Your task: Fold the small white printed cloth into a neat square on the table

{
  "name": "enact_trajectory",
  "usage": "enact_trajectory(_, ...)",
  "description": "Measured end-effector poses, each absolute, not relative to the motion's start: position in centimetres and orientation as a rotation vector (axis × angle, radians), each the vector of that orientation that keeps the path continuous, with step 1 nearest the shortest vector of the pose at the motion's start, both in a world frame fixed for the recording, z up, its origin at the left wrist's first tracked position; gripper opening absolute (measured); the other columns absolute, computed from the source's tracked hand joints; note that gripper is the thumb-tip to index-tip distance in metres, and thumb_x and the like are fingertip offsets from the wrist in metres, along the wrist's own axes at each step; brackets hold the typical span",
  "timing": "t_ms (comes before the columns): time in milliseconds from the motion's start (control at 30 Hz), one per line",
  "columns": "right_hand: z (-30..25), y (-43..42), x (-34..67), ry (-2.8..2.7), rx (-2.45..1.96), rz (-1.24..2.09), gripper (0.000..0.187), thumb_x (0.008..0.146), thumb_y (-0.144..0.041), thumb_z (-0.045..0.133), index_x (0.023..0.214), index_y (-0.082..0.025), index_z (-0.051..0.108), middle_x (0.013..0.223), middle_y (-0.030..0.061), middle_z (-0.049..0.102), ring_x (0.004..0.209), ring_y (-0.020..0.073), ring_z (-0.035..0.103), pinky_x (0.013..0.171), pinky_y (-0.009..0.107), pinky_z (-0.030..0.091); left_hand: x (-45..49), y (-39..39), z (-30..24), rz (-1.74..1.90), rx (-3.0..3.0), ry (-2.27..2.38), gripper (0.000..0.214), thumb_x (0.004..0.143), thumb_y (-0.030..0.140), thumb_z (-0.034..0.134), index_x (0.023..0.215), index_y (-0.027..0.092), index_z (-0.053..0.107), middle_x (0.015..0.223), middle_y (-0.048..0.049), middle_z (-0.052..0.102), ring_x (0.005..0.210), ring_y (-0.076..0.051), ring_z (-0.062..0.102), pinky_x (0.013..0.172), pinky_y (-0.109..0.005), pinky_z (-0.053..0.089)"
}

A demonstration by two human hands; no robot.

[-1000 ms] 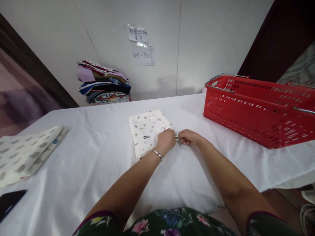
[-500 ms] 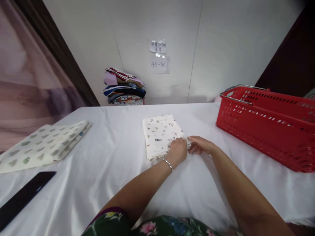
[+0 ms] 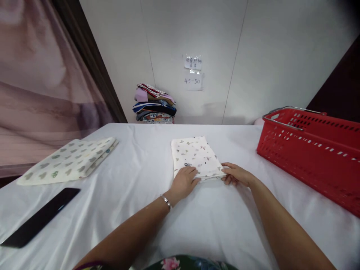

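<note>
A folded white cloth (image 3: 194,152) with a small scattered print lies flat in the middle of the table. My left hand (image 3: 184,182), a silver bracelet at its wrist, rests palm down on the cloth's front left part, fingers stretched over it and thumb out along the front edge. At the front right corner, my right hand (image 3: 235,174) pinches the cloth's layers, thumb on top and the other fingers curled below. The left hand's fingertips partly cover the print.
On the left lies another folded cream cloth (image 3: 70,159) with a grey-green print. Before it is a flat black slab (image 3: 42,217). A red basket (image 3: 306,161) with metal handles stands right. Folded textiles (image 3: 154,105) are stacked by the wall, behind the white-covered table (image 3: 135,202).
My left hand has moved left along the cloth's front edge, away from the right hand, and its fingers have spread. My right hand stays at the front right corner. The view has shifted left.
</note>
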State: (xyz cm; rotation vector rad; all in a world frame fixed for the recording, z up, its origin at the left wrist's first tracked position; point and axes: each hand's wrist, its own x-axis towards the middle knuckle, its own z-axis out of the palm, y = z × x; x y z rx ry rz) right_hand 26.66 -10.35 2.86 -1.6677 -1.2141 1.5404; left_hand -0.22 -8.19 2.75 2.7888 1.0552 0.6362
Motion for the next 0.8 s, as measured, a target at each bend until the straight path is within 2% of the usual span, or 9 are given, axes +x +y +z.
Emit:
enact_trajectory(133,2.8,-10.5,26.5,-1.250,-1.666,1.511,0.047,0.079,-0.038,0.053,0.122,-0.022,0.044,0.071,0.0043,0.066,0.053,0.0125,0.060,0.036,0.016,0.036,-3.8,-8.3,0.7,0.675,2.857,1.055,0.038,0.088,0.028,0.042,0.125,0.021,0.045,0.131,-0.0068,0.047,0.123,-0.022,0.039,0.102,-0.045,0.030)
enact_trajectory(233,3.0,-10.6,26.5,-1.275,-1.686,1.506,0.047,0.080,-0.039,0.052,0.123,-0.021,0.044,0.069,0.0036,0.065,0.052,0.0120,0.059,0.037,0.017,0.035,-5.4,-8.5,0.0,0.626,2.857,1.093,0.042,0.088,0.025,0.041,0.130,0.021,0.040,0.136,-0.0057,0.042,0.128,-0.021,0.034,0.104,-0.043,0.029)
enact_trajectory(333,3.3,-10.7,26.8,-1.379,-1.797,1.405,0.054,0.080,-0.043,0.050,0.128,-0.020,0.039,0.069,0.0032,0.064,0.052,0.0133,0.058,0.041,0.020,0.038,-6.3,-8.6,0.5,0.628,2.822,1.078,0.040,0.088,0.029,0.041,0.128,0.023,0.043,0.135,-0.0051,0.044,0.126,-0.021,0.036,0.104,-0.044,0.031)
enact_trajectory(400,3.6,-10.7,26.7,-1.514,-1.939,1.150,0.058,0.079,-0.045,0.051,0.129,-0.018,0.040,0.077,0.0056,0.066,0.061,0.0170,0.061,0.051,0.027,0.046,-6.3,-8.4,1.3,0.681,2.783,1.060,0.036,0.088,0.033,0.042,0.122,0.023,0.049,0.130,-0.0057,0.050,0.123,-0.021,0.041,0.102,-0.045,0.033)
enact_trajectory(467,3.9,-10.8,26.0,-1.662,-1.999,0.714,0.054,0.078,-0.045,0.050,0.125,-0.018,0.046,0.099,0.0096,0.064,0.084,0.0225,0.062,0.072,0.035,0.049,-5.9,-8.0,2.2,0.770,2.737,1.065,0.033,0.088,0.036,0.042,0.116,0.022,0.054,0.124,-0.0064,0.054,0.121,-0.021,0.043,0.101,-0.044,0.034)
enact_trajectory(533,4.1,-10.8,24.8,-1.785,-1.882,0.306,0.048,0.083,-0.044,0.044,0.124,-0.020,0.048,0.124,0.0098,0.053,0.111,0.0254,0.050,0.091,0.039,0.041,-5.1,-7.4,2.7,0.846,2.697,1.091,0.035,0.089,0.038,0.041,0.116,0.021,0.055,0.125,-0.0071,0.053,0.123,-0.021,0.041,0.102,-0.043,0.034)
enact_trajectory(600,3.8,-10.8,23.4,-1.934,-1.722,0.121,0.050,0.087,-0.046,0.036,0.129,-0.020,0.044,0.138,0.0075,0.038,0.127,0.0243,0.034,0.101,0.041,0.031,-4.2,-6.8,2.8,0.831,2.676,1.126,0.039,0.088,0.041,0.040,0.120,0.021,0.052,0.132,-0.0080,0.047,0.127,-0.022,0.035,0.104,-0.044,0.030)
enact_trajectory(667,3.2,-10.7,22.2,-2.131,-1.662,0.135,0.055,0.088,-0.050,0.032,0.132,-0.019,0.040,0.142,0.0074,0.033,0.131,0.0235,0.026,0.105,0.042,0.024,-3.6,-6.4,2.3,0.719,2.672,1.151,0.045,0.088,0.045,0.039,0.125,0.020,0.048,0.137,-0.0087,0.041,0.130,-0.024,0.030,0.106,-0.045,0.027)
enact_trajectory(800,2.1,-10.5,21.3,-2.336,-1.768,0.248,0.060,0.088,-0.056,0.026,0.132,-0.020,0.040,0.143,0.0071,0.030,0.133,0.0239,0.021,0.106,0.046,0.019,-3.4,-6.3,1.0,0.551,2.663,1.169,0.051,0.090,0.049,0.030,0.132,0.022,0.040,0.142,-0.0066,0.033,0.134,-0.022,0.022,0.108,-0.045,0.019)
